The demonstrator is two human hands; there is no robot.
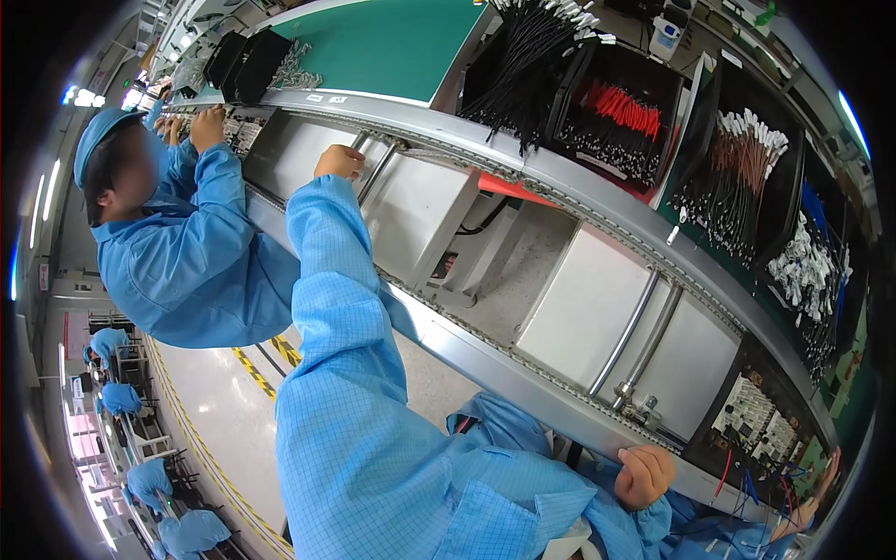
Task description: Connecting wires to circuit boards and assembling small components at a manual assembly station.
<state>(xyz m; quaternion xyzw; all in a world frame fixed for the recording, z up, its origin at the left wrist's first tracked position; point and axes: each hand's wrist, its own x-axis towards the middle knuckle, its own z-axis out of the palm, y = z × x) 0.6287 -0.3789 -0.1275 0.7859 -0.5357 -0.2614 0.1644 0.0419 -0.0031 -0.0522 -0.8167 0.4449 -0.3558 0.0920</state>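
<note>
My left arm reaches far along the conveyor line, and my left hand is closed beside a pair of metal rods across the line. Whether its curled fingers hold anything is hidden. Close to my body, my right hand is loosely curled at the line's near rail, with nothing visible in it. Pale flat plates lie between the chain tracks, and a second pair of rods crosses the line nearer to me. An opening between plates shows the floor and a red-orange piece.
Black bins of black cables, red-ended cables, brown cables and white-ended cables line the far side. A green bench top lies beyond. A co-worker works at left; another person's hand is by a wired board.
</note>
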